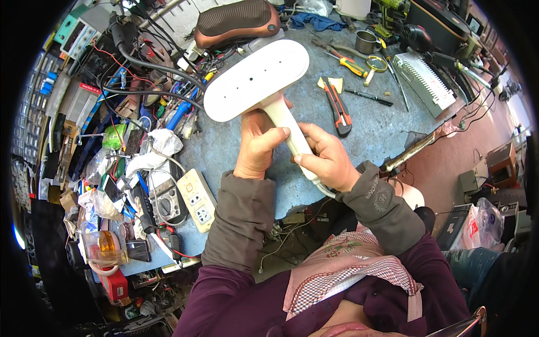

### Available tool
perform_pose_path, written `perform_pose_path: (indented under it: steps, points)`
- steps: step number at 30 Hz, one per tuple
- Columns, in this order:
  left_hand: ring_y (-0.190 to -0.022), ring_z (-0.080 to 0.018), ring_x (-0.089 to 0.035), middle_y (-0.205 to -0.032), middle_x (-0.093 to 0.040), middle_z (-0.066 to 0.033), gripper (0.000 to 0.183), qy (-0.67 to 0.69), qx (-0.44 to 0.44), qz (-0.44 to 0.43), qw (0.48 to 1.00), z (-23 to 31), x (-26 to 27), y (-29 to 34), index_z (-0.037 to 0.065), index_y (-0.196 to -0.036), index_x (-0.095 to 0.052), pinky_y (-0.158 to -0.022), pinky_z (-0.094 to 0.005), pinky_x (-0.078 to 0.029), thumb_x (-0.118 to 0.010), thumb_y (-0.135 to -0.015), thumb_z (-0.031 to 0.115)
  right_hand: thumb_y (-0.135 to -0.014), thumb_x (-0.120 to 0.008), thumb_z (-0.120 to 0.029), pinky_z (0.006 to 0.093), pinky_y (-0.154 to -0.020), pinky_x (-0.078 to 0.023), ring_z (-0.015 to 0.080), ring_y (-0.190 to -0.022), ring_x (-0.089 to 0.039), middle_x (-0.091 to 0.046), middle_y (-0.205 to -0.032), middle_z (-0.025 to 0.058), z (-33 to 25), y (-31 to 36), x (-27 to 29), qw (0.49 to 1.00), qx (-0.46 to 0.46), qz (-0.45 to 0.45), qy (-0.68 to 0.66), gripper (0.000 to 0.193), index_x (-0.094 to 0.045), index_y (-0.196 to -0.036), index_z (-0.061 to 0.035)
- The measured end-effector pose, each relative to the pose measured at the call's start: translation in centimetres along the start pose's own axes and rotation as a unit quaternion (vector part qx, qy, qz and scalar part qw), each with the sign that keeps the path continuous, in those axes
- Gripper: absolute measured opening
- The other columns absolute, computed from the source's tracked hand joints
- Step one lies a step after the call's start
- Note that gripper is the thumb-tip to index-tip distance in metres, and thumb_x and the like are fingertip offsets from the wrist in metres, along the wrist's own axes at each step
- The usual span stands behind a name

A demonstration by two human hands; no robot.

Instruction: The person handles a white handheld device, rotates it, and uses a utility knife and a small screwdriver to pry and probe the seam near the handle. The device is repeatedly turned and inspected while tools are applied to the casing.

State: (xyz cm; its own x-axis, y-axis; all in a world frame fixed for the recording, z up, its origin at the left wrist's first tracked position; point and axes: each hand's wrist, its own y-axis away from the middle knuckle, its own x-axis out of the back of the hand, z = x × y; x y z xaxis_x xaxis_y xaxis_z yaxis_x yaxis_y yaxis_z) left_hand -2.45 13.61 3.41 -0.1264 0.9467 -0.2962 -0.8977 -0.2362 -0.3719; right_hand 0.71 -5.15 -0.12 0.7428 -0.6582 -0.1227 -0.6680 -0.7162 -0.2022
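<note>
A white garment steamer head, with a long oval plate dotted with small holes, is held up over the front of the blue workbench. Its plate faces up and leans toward the left. My left hand is closed around the neck of the handle just below the plate, thumb on top. Lower down, my right hand grips the handle's end with thumb and fingers. A pale cord leaves the handle under my right hand. Fingers behind the handle are partly hidden.
Right of the steamer lie a red-black utility knife, a black marker and a screwdriver. A metal power supply stands farther right. To the left are a power strip, a multimeter and tangled wires. A massage pillow sits behind.
</note>
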Motion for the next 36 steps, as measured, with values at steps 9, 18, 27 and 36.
perform_pose_path:
  steps: [9,18,27,36]
  points:
    - [-0.114,-0.0211,-0.062,-0.122,-0.064,-0.0096,0.065,0.006,0.014,0.003,1.000,-0.23,0.04,0.17,0.003,-0.136,-0.061,-0.098,-0.0356,-0.053,-0.075,-0.073,0.009,-0.097,-0.067,-0.006,0.0300,-0.083,-0.054,0.0124,-0.096,-0.068,-0.072,-0.114,0.0100,0.43,-0.05,0.20,1.000,-0.003,-0.013,-0.013,0.060,-0.048,-0.154,0.0051]
    - [-0.117,-0.0218,-0.063,-0.125,-0.065,-0.0100,0.069,0.009,0.054,-0.026,0.998,-0.02,0.72,0.18,0.003,-0.138,-0.061,-0.102,-0.0357,-0.052,-0.075,-0.070,0.007,-0.095,-0.070,-0.009,0.0287,-0.078,-0.052,0.0095,-0.091,-0.064,-0.072,-0.109,0.0082,0.11,0.25,-0.25,1.000,0.018,0.010,-0.017,0.059,-0.053,-0.150,0.0066]
    - [-0.116,-0.0223,-0.063,-0.125,-0.065,-0.0106,0.071,0.038,0.046,-0.029,0.998,0.17,0.60,0.21,0.002,-0.138,-0.060,-0.101,-0.0350,-0.050,-0.072,-0.068,0.009,-0.094,-0.071,-0.010,0.0283,-0.075,-0.052,0.0089,-0.088,-0.064,-0.072,-0.105,0.0067,0.34,0.08,-0.13,1.000,0.021,0.014,-0.019,0.059,-0.054,-0.149,0.0063]
    - [-0.112,-0.0206,-0.063,-0.123,-0.065,-0.0092,0.065,-0.012,0.052,-0.025,0.998,0.47,0.26,0.26,0.002,-0.133,-0.062,-0.100,-0.0351,-0.051,-0.076,-0.070,0.009,-0.094,-0.071,-0.009,0.0275,-0.073,-0.051,0.0080,-0.085,-0.063,-0.071,-0.102,0.0055,0.37,0.06,-0.17,0.999,0.013,0.018,-0.033,0.058,-0.055,-0.149,0.0056]
